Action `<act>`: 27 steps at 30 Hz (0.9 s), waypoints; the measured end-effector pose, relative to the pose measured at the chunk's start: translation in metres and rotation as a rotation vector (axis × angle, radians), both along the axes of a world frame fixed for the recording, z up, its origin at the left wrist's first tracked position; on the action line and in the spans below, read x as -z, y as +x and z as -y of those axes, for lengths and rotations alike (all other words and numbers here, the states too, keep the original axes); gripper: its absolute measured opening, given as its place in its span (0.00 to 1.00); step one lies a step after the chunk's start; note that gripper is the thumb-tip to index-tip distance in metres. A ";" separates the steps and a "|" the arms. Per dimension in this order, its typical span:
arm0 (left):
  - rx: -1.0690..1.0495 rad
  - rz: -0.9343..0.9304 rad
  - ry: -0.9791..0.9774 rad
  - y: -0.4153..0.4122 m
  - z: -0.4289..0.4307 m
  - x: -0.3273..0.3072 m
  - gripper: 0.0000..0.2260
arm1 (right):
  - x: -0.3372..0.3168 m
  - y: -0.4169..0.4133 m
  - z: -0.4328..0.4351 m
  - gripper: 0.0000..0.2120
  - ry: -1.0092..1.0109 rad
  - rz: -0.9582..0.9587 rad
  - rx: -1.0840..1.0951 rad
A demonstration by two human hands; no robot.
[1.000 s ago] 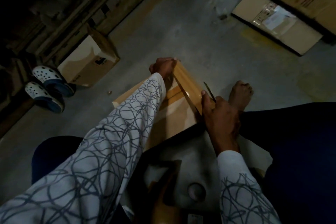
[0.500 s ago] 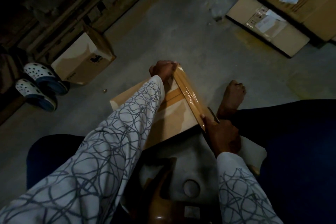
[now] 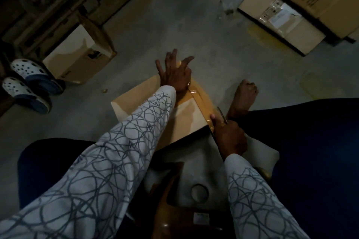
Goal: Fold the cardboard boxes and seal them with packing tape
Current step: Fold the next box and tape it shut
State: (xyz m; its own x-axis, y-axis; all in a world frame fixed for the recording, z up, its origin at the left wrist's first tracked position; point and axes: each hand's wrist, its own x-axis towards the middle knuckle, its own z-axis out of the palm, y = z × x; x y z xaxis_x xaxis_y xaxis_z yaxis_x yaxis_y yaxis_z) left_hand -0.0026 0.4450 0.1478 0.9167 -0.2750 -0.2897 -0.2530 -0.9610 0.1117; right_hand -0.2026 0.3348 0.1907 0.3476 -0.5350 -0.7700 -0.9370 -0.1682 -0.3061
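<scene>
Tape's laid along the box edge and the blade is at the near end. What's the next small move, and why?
Probably cut the tape at the near corner with the blade in the right hand. The strip already runs the length of the box edge, and the left hand, fingers spread, presses down its far end, so only the near end looks left to free.

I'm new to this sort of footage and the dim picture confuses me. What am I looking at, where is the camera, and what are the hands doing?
No machine here: a camera worn on a person's head looks down at their own arms in white patterned sleeves. On the grey floor lies a flat brown cardboard box with a shiny strip of clear packing tape along its edge. The left hand, fingers spread, rests at the strip's far end. The right hand grips a thin blade-like tool at the near end. A bare foot lies beside the box.
</scene>
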 end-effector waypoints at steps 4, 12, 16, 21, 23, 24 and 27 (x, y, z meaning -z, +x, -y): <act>0.109 0.037 -0.037 -0.006 -0.003 -0.002 0.14 | 0.001 0.000 -0.002 0.35 -0.005 -0.010 0.003; 0.404 0.101 0.043 -0.024 0.003 0.010 0.21 | 0.004 0.002 -0.001 0.33 0.027 -0.004 0.054; 0.485 0.050 0.061 -0.037 0.018 0.010 0.24 | 0.006 0.003 -0.001 0.35 0.060 0.044 0.078; 0.517 0.122 -0.017 -0.045 0.018 0.011 0.19 | 0.012 0.005 -0.001 0.36 0.131 0.063 0.154; 0.562 0.147 -0.037 -0.049 0.016 0.011 0.19 | 0.013 0.005 -0.001 0.36 0.146 0.076 0.170; 0.580 0.157 -0.054 -0.053 0.013 0.011 0.19 | 0.014 0.005 -0.001 0.35 0.150 0.084 0.175; 0.585 0.178 -0.068 -0.065 0.011 0.010 0.16 | 0.019 0.006 -0.003 0.34 0.156 0.100 0.209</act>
State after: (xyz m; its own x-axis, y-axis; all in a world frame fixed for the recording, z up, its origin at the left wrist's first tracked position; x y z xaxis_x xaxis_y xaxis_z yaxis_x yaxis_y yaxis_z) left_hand -0.0676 0.4336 0.1378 0.6411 -0.7595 -0.1100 -0.7566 -0.6495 0.0753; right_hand -0.1967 0.3383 0.1719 0.3208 -0.4813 -0.8158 -0.9101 0.0820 -0.4062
